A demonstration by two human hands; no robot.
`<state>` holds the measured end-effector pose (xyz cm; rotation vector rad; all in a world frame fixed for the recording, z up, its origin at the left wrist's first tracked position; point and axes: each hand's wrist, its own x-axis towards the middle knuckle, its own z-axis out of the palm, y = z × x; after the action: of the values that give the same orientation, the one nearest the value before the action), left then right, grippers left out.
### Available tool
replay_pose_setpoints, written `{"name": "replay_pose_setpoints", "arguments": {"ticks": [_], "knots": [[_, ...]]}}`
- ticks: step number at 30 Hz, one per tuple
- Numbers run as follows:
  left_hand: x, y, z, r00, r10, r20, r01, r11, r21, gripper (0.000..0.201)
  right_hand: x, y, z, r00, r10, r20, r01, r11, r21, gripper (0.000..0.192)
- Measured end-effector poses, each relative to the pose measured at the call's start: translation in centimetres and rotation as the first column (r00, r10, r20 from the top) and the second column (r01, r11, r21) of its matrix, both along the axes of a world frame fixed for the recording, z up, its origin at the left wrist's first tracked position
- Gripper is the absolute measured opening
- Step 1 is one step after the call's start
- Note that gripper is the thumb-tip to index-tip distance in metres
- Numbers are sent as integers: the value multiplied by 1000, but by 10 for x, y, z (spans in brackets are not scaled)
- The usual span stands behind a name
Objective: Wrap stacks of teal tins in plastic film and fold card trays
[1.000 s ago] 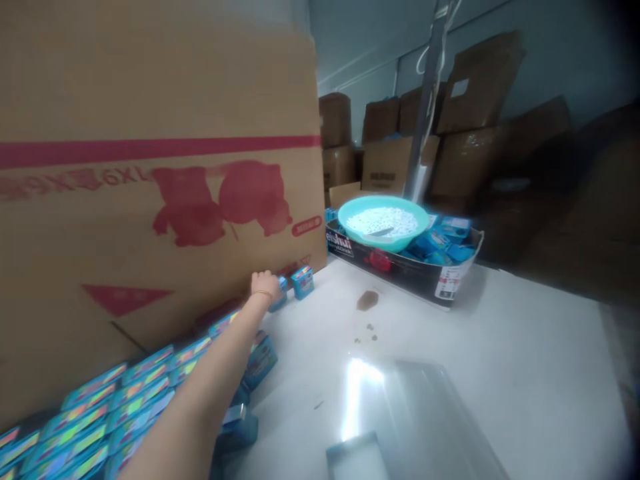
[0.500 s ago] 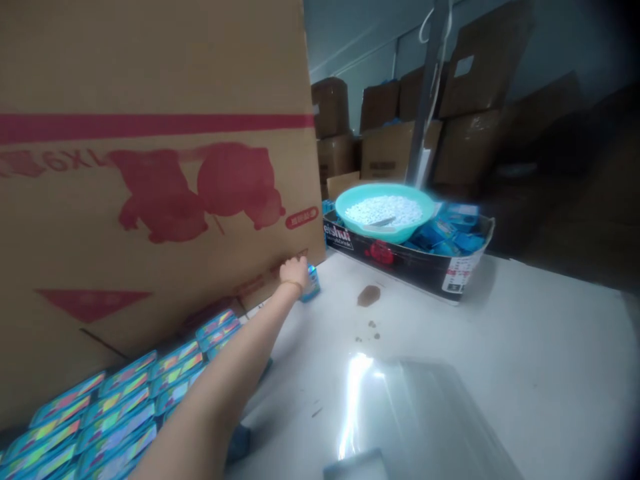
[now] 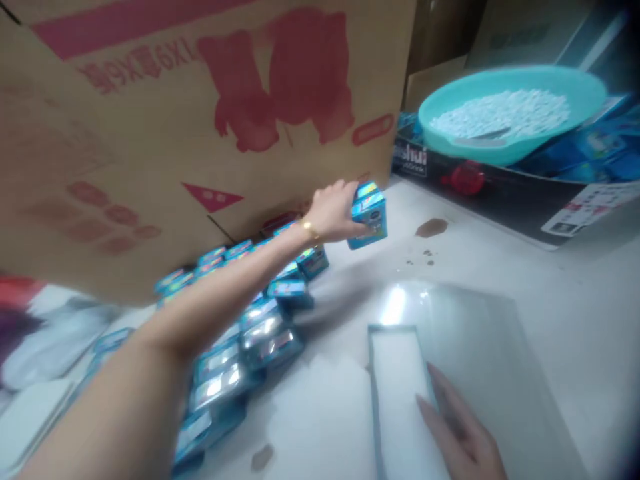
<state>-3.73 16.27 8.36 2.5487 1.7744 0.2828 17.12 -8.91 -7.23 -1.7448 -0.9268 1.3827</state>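
Against the big brown cardboard carton, left hand pinches one small blue printed box, lifted clear of the white tabletop, fingers clamped round its side; right hand lies flat, fingers spread, steadying a clear plastic tray; more blue boxes lie in a row below the forearm

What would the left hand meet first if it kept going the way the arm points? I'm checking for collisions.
Probably the black tray under the teal basin; the left hand, gripping a small blue box, points that way. Depth is unclear.
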Motion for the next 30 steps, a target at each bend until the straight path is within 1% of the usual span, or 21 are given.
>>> {"name": "replay_pose_setpoints", "arguments": {"ticks": [2, 3, 4, 5, 6, 7, 8, 10, 12, 13, 14, 16, 18, 20, 21, 23, 24, 27, 29, 30], "knots": [[-20, -81, 39, 992, -97, 81, 100, 994, -37, 80, 2, -6, 4, 1000, 10, 3, -10, 999, 39, 76], [-28, -123, 52, 989, -100, 106, 107, 992, -65, 79, 4, -9, 6, 1000, 10, 4, -11, 998, 54, 76], [-35, -162, 60, 990, -77, 120, 89, 991, -103, 78, 7, -14, 8, 1000, 12, 7, -12, 998, 64, 76], [-41, -199, 61, 990, -36, 134, 54, 990, -131, 77, 9, -20, 8, 1000, 17, 13, -18, 997, 71, 75], [-45, -230, 56, 990, 12, 141, 11, 986, -165, 74, 11, -26, 9, 999, 24, 24, -25, 997, 77, 75], [-48, -256, 44, 989, 64, 136, -37, 981, -193, 74, 11, -32, 8, 999, 34, 37, -37, 996, 86, 74], [-50, -277, 29, 985, 113, 127, -85, 975, -208, 75, 11, -39, 7, 998, 49, 49, -53, 994, 97, 73], [-52, -301, -9, 976, 197, 93, -176, 966, -191, 76, 8, -54, 5, 994, 85, 62, -92, 989, 117, 70], [-53, -309, -44, 967, 252, 37, -243, 957, -158, 73, 2, -67, 1, 989, 137, 58, -145, 978, 152, 66], [-53, -309, -57, 959, 282, -2, -279, 951, -132, 71, -2, -73, -1, 984, 170, 59, -179, 966, 188, 64], [-54, -307, -67, 950, 308, -45, -311, 945, -100, 70, -6, -78, -4, 977, 202, 70, -213, 948, 236, 61], [-57, -298, -78, 931, 344, -124, -350, 936, -26, 78, -13, -86, -9, 959, 248, 138, -281, 896, 344, 54], [-63, -287, -81, 917, 352, -187, -359, 933, -6, 97, -17, -91, -17, 932, 248, 263, -343, 838, 424, 49], [-67, -278, -81, 908, 347, -234, -373, 924, -80, 115, -18, -94, -25, 894, 222, 388, -397, 794, 461, 48], [-69, -275, -81, 904, 343, -254, -383, 915, -129, 118, -18, -95, -29, 874, 214, 436, -423, 776, 468, 48], [-68, -275, -83, 902, 325, -284, -385, 904, -186, 117, -18, -96, -37, 841, 206, 500, -465, 747, 475, 49], [-66, -278, -85, 903, 313, -294, -374, 909, -182, 113, -18, -96, -41, 829, 201, 521, -479, 736, 479, 49], [-58, -289, -89, 909, 283, -307, -324, 942, -88, 100, -18, -94, -46, 804, 172, 569, -505, 703, 501, 48], [-55, -291, -88, 918, 270, -290, -294, 955, -42, 97, -18, -93, -45, 784, 159, 600, -528, 677, 512, 50], [-56, -289, -87, 923, 270, -275, -291, 956, -39, 98, -18, -94, -44, 772, 161, 615, -545, 665, 510, 51]]}}
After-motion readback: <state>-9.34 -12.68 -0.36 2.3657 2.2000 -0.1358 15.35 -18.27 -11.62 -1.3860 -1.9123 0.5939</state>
